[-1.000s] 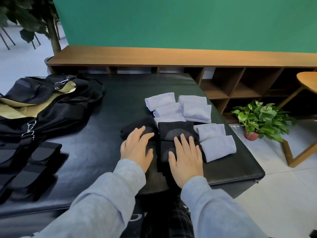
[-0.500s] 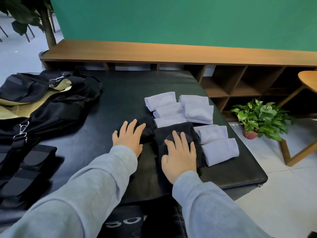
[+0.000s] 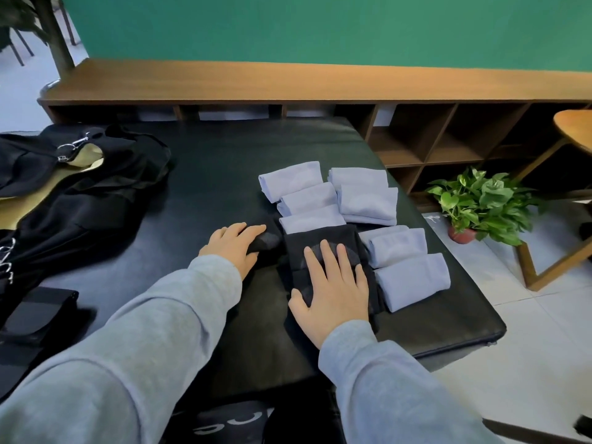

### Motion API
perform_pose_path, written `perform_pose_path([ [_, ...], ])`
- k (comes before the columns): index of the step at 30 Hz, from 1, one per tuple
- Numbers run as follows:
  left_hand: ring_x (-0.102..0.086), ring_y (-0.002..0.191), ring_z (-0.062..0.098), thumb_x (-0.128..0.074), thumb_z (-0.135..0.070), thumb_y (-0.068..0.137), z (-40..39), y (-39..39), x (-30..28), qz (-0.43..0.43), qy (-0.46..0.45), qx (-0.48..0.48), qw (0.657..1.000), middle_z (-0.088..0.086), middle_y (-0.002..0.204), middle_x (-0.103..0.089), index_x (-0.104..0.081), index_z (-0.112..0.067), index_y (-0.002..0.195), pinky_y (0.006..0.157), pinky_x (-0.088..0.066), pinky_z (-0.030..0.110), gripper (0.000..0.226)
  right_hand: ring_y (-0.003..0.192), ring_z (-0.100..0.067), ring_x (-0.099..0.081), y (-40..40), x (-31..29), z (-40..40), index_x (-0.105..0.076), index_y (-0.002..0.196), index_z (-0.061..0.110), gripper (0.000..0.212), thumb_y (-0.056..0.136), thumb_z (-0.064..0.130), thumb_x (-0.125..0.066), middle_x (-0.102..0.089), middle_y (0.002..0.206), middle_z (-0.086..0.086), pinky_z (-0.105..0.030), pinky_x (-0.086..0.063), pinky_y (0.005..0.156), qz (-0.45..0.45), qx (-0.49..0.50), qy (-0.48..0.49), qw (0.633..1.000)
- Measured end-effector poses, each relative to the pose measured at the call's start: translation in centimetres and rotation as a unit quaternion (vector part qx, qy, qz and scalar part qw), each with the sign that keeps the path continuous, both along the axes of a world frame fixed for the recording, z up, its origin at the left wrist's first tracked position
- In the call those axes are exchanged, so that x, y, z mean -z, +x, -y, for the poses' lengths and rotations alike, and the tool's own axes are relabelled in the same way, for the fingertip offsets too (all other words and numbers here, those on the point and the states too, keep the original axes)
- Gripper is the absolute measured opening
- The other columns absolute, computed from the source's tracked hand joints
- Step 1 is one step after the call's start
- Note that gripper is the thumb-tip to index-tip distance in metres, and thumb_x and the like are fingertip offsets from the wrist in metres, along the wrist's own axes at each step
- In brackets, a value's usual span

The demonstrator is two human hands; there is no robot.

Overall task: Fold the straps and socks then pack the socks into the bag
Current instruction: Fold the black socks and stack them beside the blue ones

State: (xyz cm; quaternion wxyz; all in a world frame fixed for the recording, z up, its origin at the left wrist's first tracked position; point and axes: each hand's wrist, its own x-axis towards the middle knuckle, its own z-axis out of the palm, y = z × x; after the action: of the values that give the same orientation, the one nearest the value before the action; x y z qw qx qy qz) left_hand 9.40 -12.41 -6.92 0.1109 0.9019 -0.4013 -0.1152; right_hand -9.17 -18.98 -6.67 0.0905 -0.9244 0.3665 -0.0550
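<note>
Right hand (image 3: 333, 283) lies flat, fingers straight, pressing on a folded black sock (image 3: 323, 238) near the right edge of the worktop (image 3: 205, 174); nothing grasped. Left hand (image 3: 235, 243) is also released, fingers extended, resting on a second black sock (image 3: 269, 240) just left of the first.

Folded pale socks (image 3: 362, 197) sit in a cluster behind and to the right of the black ones, some touching them. The bag (image 3: 80, 193) lies at the left edge, well apart. Folded straps (image 3: 35, 315) lie near the front left corner.

Step in hand, by my reading: flattening the last dark socks, folding nearly finished. Packing not yet begun. Next move calls for gathering socks in a closed grip and carrying them across the worktop to the bag; whether its mouth is open enough, I cannot tell.
</note>
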Motion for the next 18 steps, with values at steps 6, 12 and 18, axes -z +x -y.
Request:
perform_pose_path([
  [6,-0.015,0.140,0.025,-0.043,-0.033,0.096,1.0,-0.5,0.2,0.018,-0.005,0.006,1.000,-0.008,0.152,-0.020,-0.023,-0.042,0.142,0.107,-0.032,0.040,0.051,0.145,-0.019,0.010,0.1,0.3,0.8,-0.007,0.149,0.036,0.069,0.088,0.054,-0.033,0.002,0.159,0.005,-0.042,0.003,0.115,0.009,0.000,-0.002,1.000],
  [12,-0.009,0.142,0.027,-0.042,-0.035,0.097,2.2,-0.7,0.4,0.039,0.011,0.008,0.999,-0.004,0.154,-0.015,-0.017,-0.039,0.145,0.108,-0.029,0.040,0.054,0.146,-0.020,-0.004,0.4,0.7,1.2,-0.023,0.147,0.033,0.072,0.079,0.054,-0.028,-0.014,0.158,0.003,-0.042,-0.002,0.113,0.039,0.005,-0.029,0.999],
  [18,0.000,0.143,0.030,-0.043,-0.043,0.094,3.4,-0.9,1.0,0.076,0.027,0.004,0.997,0.001,0.156,-0.007,-0.011,-0.038,0.146,0.115,-0.018,0.044,0.061,0.145,-0.019,0.007,0.8,0.6,1.8,-0.016,0.149,0.034,0.070,0.084,0.051,-0.036,-0.004,0.159,0.004,-0.041,0.004,0.114,0.035,-0.004,-0.019,0.999],
])
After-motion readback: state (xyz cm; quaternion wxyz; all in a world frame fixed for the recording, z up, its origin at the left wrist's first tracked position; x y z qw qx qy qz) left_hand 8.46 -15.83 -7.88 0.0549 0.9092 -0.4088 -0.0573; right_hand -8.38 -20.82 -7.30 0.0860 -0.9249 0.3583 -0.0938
